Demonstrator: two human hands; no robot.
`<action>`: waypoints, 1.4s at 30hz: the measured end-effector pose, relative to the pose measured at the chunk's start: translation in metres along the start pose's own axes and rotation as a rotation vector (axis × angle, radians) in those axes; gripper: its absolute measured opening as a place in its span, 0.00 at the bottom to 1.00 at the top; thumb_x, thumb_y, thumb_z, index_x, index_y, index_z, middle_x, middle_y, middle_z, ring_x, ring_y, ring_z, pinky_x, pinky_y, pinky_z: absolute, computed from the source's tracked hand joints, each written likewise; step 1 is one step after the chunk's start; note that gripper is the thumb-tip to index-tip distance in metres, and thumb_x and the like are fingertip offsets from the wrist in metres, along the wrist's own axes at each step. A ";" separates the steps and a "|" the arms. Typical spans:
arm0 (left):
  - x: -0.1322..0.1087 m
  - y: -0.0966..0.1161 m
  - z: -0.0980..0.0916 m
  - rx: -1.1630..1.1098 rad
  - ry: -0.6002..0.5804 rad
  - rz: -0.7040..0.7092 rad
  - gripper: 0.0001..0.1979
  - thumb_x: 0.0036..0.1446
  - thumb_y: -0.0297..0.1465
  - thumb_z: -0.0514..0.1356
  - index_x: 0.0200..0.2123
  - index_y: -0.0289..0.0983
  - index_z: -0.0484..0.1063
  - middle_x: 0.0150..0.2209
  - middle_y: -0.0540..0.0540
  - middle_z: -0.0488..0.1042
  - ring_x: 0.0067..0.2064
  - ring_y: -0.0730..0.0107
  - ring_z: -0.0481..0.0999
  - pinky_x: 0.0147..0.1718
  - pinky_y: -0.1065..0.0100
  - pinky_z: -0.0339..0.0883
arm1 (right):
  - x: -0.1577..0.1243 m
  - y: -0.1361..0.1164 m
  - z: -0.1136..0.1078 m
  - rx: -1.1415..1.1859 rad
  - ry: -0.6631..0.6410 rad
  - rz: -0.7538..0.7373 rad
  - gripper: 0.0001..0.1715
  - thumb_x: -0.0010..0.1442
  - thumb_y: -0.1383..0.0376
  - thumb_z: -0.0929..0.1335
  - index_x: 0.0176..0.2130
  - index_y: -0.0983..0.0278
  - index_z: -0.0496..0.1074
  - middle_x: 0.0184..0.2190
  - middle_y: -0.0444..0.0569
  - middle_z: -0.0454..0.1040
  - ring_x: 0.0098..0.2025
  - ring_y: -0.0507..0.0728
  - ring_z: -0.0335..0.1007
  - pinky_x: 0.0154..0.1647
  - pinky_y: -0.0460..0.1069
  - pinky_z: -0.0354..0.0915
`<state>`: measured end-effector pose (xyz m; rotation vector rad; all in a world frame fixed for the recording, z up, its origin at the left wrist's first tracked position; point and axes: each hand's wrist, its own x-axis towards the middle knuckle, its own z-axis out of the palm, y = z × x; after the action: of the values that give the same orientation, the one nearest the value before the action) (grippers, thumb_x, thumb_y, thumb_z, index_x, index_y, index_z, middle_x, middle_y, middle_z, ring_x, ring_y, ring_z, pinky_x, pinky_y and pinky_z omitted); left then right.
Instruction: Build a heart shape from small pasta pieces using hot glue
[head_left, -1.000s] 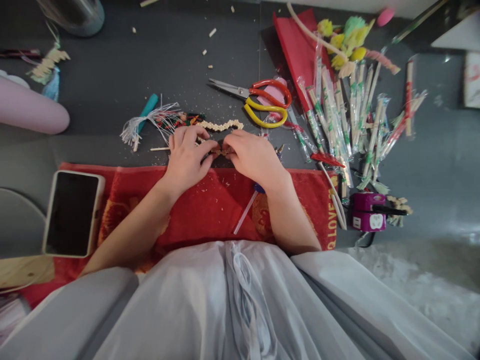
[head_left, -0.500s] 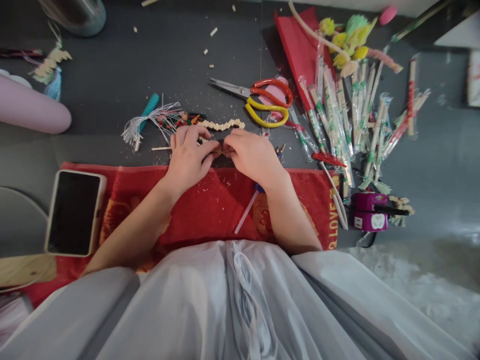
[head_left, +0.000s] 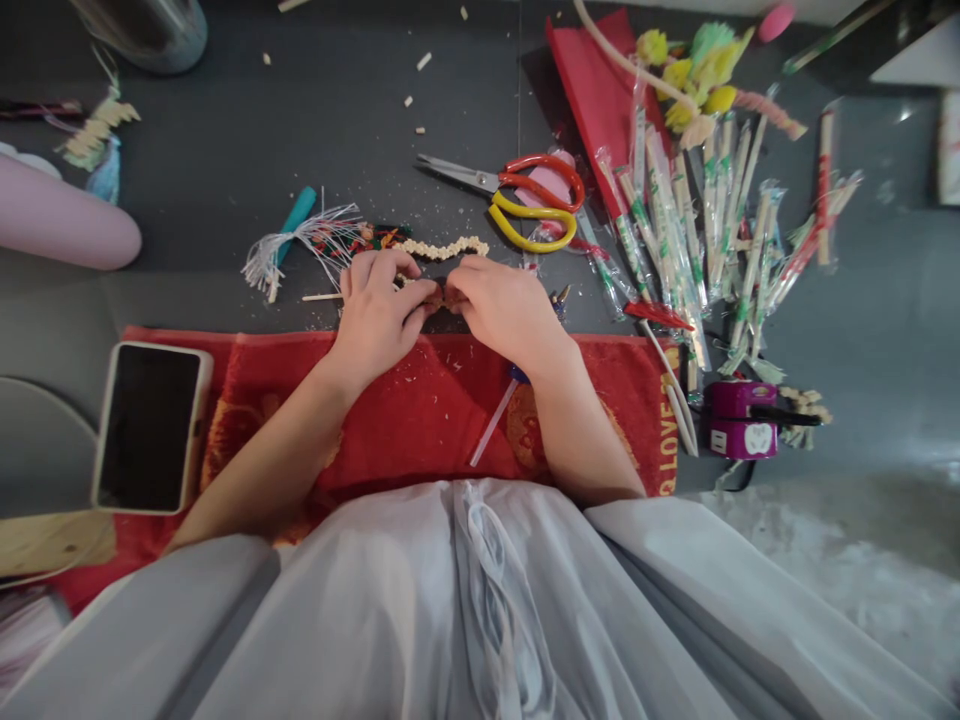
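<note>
My left hand [head_left: 381,310] and my right hand [head_left: 504,308] meet fingertip to fingertip above the far edge of a red towel [head_left: 420,420]. Both pinch at a small dark piece between them, mostly hidden by the fingers. A beige braided strand [head_left: 442,249] curves just beyond the fingertips. Left of it lie white thin strings [head_left: 304,238] across a teal stick [head_left: 301,212], and a thin pale stick [head_left: 322,297] lies beside my left hand. Scissors [head_left: 499,185] with red and yellow handles rest beyond my hands, blades apart and pointing left.
Wrapped sticks [head_left: 667,220] and a red packet [head_left: 592,90] lie at the right, near a purple device [head_left: 742,418]. A phone [head_left: 152,427] is on the left, with a pink cylinder [head_left: 67,210] and a metal cup [head_left: 161,30] beyond. A glue-like stick [head_left: 493,425] lies on the towel.
</note>
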<state>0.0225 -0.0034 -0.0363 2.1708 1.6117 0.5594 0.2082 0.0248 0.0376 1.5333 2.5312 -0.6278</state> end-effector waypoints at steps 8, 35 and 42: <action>-0.001 -0.004 0.001 0.026 0.085 0.050 0.10 0.68 0.38 0.58 0.47 0.48 0.79 0.56 0.40 0.74 0.61 0.40 0.68 0.60 0.34 0.62 | -0.001 0.007 0.003 0.015 0.033 -0.021 0.17 0.72 0.71 0.61 0.50 0.65 0.77 0.52 0.55 0.77 0.48 0.60 0.75 0.39 0.51 0.59; 0.021 0.025 -0.074 -0.022 0.133 0.104 0.11 0.69 0.43 0.60 0.42 0.48 0.80 0.51 0.46 0.78 0.57 0.52 0.71 0.61 0.44 0.60 | 0.004 0.028 -0.042 0.364 0.256 -0.436 0.13 0.70 0.66 0.65 0.43 0.64 0.81 0.40 0.50 0.77 0.45 0.56 0.70 0.50 0.53 0.62; 0.021 0.029 -0.077 -0.035 0.158 0.008 0.18 0.66 0.50 0.59 0.41 0.45 0.81 0.47 0.46 0.79 0.58 0.49 0.68 0.61 0.41 0.57 | 0.005 0.027 -0.043 0.366 0.297 -0.437 0.12 0.69 0.64 0.66 0.37 0.63 0.79 0.38 0.49 0.77 0.42 0.56 0.70 0.47 0.52 0.62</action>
<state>0.0108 0.0139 0.0458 2.1556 1.6595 0.7733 0.2336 0.0569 0.0670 1.2362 3.1613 -1.0351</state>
